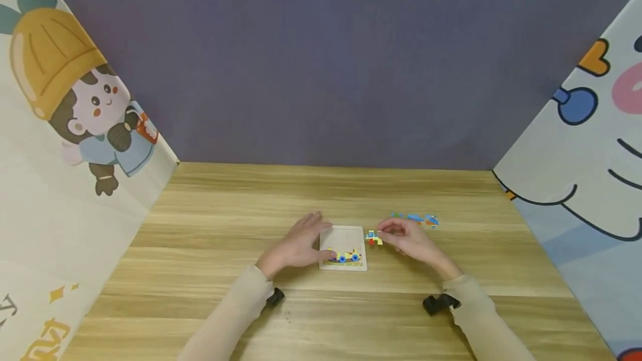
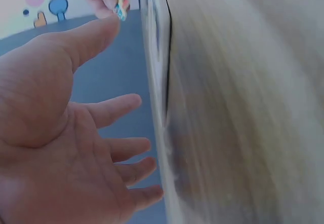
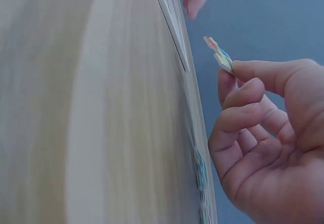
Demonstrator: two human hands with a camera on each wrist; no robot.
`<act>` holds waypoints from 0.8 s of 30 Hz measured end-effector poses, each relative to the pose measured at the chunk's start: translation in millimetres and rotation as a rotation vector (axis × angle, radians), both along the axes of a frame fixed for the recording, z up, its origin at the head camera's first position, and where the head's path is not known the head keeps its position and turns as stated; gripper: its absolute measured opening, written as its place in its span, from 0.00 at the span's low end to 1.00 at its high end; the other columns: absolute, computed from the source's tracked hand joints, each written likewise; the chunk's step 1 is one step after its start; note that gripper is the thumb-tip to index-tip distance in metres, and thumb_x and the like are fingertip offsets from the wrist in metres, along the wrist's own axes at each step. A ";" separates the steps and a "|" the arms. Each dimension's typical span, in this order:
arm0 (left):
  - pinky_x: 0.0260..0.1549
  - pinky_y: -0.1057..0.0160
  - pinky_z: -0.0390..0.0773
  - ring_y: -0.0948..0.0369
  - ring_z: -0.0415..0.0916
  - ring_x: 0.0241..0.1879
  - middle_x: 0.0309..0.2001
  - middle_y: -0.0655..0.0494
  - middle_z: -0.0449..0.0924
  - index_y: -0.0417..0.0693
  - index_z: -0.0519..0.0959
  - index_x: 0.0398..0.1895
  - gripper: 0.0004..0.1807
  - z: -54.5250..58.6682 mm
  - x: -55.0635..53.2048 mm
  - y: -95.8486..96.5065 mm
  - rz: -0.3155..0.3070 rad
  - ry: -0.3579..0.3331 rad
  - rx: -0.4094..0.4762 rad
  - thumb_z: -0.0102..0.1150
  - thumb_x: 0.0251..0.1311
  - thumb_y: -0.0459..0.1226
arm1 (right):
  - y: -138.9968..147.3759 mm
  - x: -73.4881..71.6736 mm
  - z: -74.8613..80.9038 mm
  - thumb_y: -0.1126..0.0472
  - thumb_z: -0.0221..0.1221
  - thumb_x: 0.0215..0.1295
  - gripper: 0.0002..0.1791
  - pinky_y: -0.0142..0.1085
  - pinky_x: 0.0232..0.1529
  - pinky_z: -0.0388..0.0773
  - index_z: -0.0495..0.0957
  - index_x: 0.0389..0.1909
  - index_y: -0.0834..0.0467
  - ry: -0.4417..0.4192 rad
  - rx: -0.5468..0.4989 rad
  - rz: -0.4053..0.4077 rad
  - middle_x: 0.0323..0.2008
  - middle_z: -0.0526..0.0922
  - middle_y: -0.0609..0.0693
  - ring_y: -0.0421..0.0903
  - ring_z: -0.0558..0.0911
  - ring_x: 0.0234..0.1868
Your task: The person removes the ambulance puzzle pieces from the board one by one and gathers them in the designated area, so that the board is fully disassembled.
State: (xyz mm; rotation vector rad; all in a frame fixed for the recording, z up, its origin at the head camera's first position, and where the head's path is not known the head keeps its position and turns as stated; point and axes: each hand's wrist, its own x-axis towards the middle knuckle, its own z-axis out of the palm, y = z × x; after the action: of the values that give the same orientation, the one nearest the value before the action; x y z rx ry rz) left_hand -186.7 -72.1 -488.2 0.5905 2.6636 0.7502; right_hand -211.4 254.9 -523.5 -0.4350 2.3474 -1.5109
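Observation:
My right hand [image 1: 408, 238] pinches a jigsaw piece [image 1: 373, 237] between thumb and forefinger, just right of the puzzle tray. In the right wrist view the piece [image 3: 218, 54] is held by its edge above the table, with yellow, red and blue print. A pale wooden puzzle tray [image 1: 343, 230] lies flat, its lower part filled with joined pieces [image 1: 346, 257] that show a yellow vehicle with blue wheels. Over the tray's left side is my left hand [image 1: 299, 244], its thumb reaching across the joined pieces. Its fingers [image 2: 119, 110] are spread and grip nothing.
Several loose puzzle pieces [image 1: 415, 218] lie on the wooden table [image 1: 225, 210] beyond my right hand. A dark panel [image 1: 331, 71] closes off the table's back edge, and printed panels [image 1: 551, 155] stand at both sides.

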 end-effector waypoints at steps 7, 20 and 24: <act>0.85 0.38 0.42 0.41 0.41 0.87 0.87 0.39 0.46 0.48 0.64 0.82 0.44 5.2 11.2 -1.4 0.002 0.004 -0.030 0.65 0.70 0.57 | 22.6 0.1 3.4 0.54 0.65 0.76 0.17 0.29 0.19 0.68 0.81 0.55 0.63 -0.029 -0.010 -0.042 0.44 0.86 0.60 0.37 0.69 0.19; 0.84 0.36 0.41 0.41 0.41 0.87 0.87 0.44 0.46 0.50 0.62 0.84 0.43 -2.3 11.6 -2.9 -0.005 0.004 -0.083 0.63 0.71 0.55 | 62.2 -0.5 -2.2 0.58 0.62 0.78 0.20 0.31 0.19 0.69 0.79 0.58 0.70 -0.021 -0.058 -0.130 0.31 0.83 0.47 0.35 0.69 0.19; 0.84 0.35 0.41 0.42 0.41 0.87 0.87 0.44 0.46 0.51 0.61 0.84 0.44 -3.1 11.8 -3.4 -0.018 0.012 -0.110 0.63 0.71 0.56 | 72.6 -1.9 -3.5 0.56 0.63 0.78 0.22 0.32 0.20 0.71 0.78 0.61 0.70 -0.035 -0.050 -0.192 0.27 0.81 0.44 0.36 0.70 0.20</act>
State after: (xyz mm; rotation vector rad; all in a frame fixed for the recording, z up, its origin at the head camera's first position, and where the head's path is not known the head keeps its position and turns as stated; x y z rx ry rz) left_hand -175.0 -75.5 -491.3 0.5916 2.6860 0.5929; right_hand -213.3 327.5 -527.0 -0.1980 2.3856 -1.6506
